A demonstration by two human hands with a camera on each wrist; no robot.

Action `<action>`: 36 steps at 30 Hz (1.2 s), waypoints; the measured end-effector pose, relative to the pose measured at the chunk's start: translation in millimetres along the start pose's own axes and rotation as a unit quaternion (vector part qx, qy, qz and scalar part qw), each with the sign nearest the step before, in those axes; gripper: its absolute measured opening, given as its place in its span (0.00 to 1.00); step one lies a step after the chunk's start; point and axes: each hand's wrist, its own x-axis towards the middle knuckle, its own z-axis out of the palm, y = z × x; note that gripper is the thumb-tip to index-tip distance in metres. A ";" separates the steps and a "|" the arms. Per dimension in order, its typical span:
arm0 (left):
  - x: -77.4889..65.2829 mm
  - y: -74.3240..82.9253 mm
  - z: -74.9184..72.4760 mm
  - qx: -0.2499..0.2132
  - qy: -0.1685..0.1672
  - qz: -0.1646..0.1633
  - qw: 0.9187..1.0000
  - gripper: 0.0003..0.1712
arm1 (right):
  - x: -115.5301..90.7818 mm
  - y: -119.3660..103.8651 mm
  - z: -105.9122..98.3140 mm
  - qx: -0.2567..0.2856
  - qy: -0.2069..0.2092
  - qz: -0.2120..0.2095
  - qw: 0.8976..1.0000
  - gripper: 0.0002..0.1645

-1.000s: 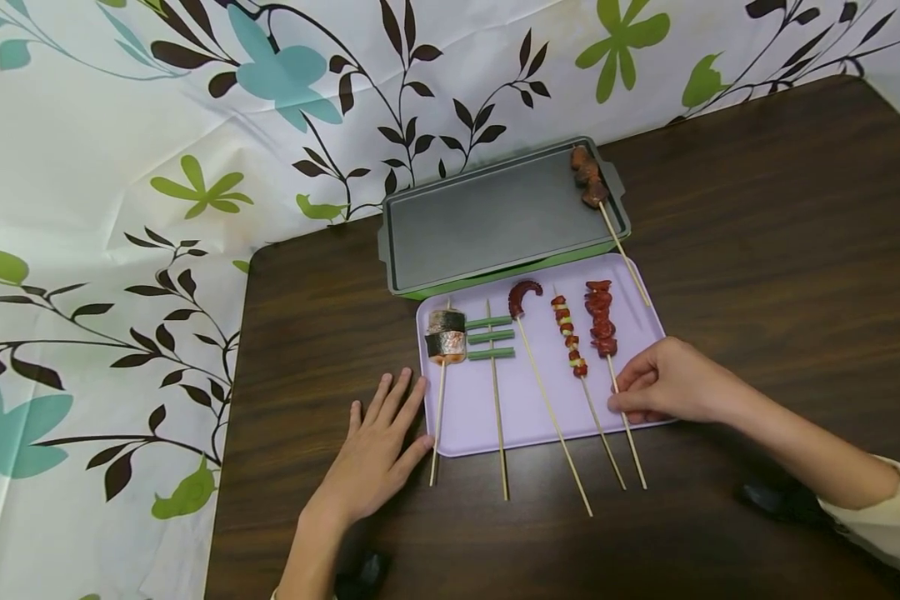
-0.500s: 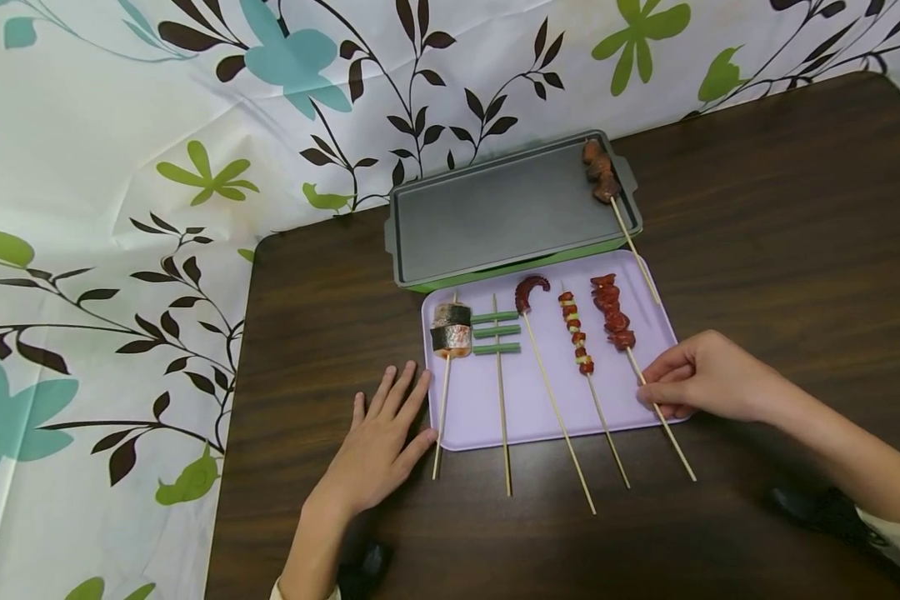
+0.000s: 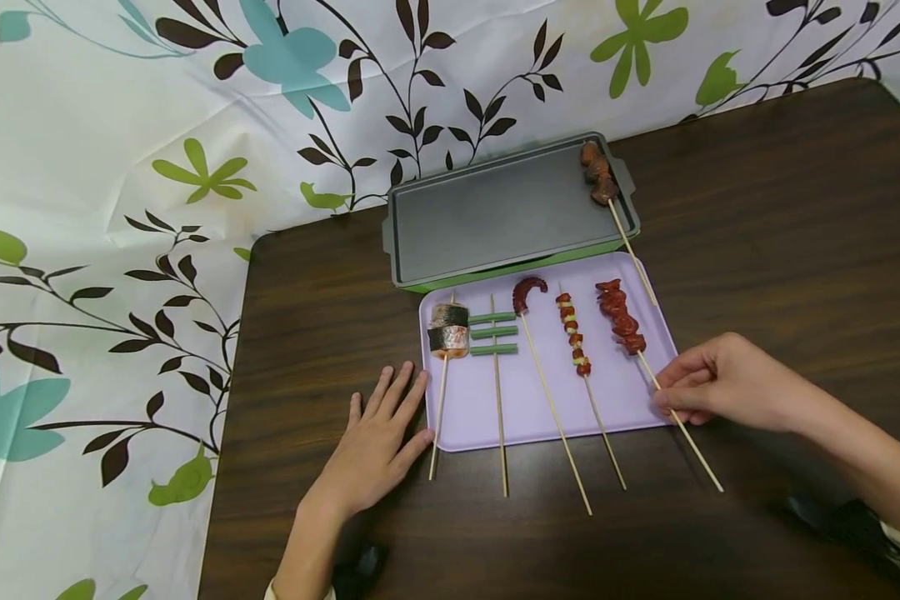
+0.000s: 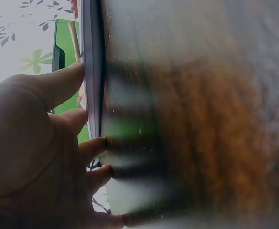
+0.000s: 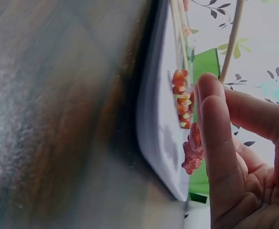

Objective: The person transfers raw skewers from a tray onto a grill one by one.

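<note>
My right hand (image 3: 727, 383) pinches the stick of a red meat skewer (image 3: 621, 317), whose meat end lies over the right part of the lilac tray (image 3: 465, 417). In the right wrist view the stick (image 5: 232, 40) rises between thumb and fingers. My left hand (image 3: 371, 450) rests with spread fingers at the tray's left edge, thumb right by the stick of the seaweed-wrapped skewer (image 3: 448, 329). Between them on the tray lie a green-stalk skewer (image 3: 493, 332), a tentacle skewer (image 3: 525, 296) and a thin red-and-yellow skewer (image 3: 573, 333).
Behind the tray stands a green-sided grill with a dark flat plate (image 3: 495, 217). A brown meat skewer (image 3: 598, 173) lies on its right end, stick reaching out over the tray. A patterned cloth (image 3: 195, 83) hangs behind the dark wooden table (image 3: 780, 208).
My right hand has moved to the right with the red meat skewer, which now slants more and sits farther from the thin skewer. The left hand has stayed in place.
</note>
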 end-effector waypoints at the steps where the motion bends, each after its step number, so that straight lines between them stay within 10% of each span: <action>1: 0.2 0.1 0.0 0.000 0.000 0.000 1.000 0.40 | -1.2 -0.7 -0.1 0.002 -0.001 0.001 1.000 0.13; 15: -0.2 -2.5 2.3 0.006 0.005 -0.002 1.000 0.40 | -3.4 -35.9 1.2 0.048 -0.043 -0.074 0.995 0.12; 36: 1.1 -1.5 3.7 0.005 0.004 0.002 1.000 0.40 | 81.9 -88.6 -38.8 0.008 0.084 -0.002 0.996 0.14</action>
